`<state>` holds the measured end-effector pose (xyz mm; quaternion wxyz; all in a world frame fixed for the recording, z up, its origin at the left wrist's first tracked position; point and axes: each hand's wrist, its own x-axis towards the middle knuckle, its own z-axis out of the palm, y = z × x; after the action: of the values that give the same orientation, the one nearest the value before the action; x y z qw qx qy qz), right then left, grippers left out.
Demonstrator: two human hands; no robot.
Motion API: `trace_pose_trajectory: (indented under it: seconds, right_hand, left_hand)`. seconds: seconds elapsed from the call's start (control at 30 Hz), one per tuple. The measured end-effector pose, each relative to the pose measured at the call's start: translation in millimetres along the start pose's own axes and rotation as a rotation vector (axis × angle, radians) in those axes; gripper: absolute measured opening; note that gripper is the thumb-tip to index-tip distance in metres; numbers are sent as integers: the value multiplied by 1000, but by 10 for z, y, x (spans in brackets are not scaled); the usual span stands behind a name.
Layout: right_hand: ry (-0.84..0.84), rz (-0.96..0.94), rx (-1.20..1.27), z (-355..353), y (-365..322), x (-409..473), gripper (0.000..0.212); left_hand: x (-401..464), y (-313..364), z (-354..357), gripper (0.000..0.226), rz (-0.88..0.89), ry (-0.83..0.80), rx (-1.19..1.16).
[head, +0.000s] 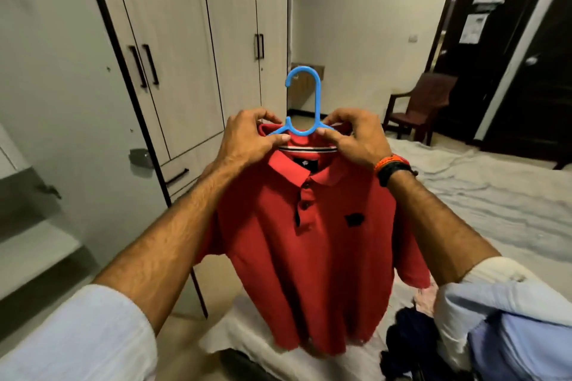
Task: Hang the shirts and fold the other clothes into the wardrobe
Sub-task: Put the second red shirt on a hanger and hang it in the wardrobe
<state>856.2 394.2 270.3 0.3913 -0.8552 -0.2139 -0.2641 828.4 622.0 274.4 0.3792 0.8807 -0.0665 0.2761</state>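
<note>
A red polo shirt (312, 244) hangs in front of me on a blue plastic hanger (305, 96), its hook pointing up and left. My left hand (247, 139) pinches the shirt's collar and the hanger's left arm. My right hand (353, 139) pinches the collar and the hanger's right arm. The hanger's arms are mostly hidden inside the shirt. The shirt's hem hangs over the bed's near corner. The wardrobe (185, 49) stands shut at the left, its doors with dark handles.
An open door panel (62, 102) stands at the far left with shelves (34, 244) beside it. The bed (483, 204) with a grey sheet fills the right. A pile of dark and pale clothes (411, 328) lies at its near edge. A brown chair (421, 105) stands behind.
</note>
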Motion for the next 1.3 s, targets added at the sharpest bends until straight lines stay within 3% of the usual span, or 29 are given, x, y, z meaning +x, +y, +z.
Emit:
trace_pose_trajectory:
  seconds: [0.2, 0.4, 0.57, 0.7, 0.83, 1.1, 1.3]
  right_hand:
    - [-28, -26, -131, 140, -304, 256, 16]
    - [-173, 4, -249, 286, -456, 360, 33]
    - [-49, -2, -141, 460, -442, 227, 28]
    - [-120, 17, -141, 537, -469, 199, 26]
    - [-45, -9, -109, 523, -511, 195, 29]
    - [-90, 0, -55, 574, -406, 148, 35]
    - [-197, 14, -55, 528, -299, 148, 55]
  left_hand:
    - [162, -143, -450, 45, 22, 8, 137]
    - [129, -205, -656, 34, 92, 3, 275]
    - [91, -224, -737, 26, 164, -17, 366]
    - [32, -257, -713, 28, 108, -68, 431]
    - [2, -282, -720, 28, 77, 9, 369]
    - [-86, -263, -657, 24, -1, 37, 363]
    - [-133, -242, -770, 24, -65, 93, 353]
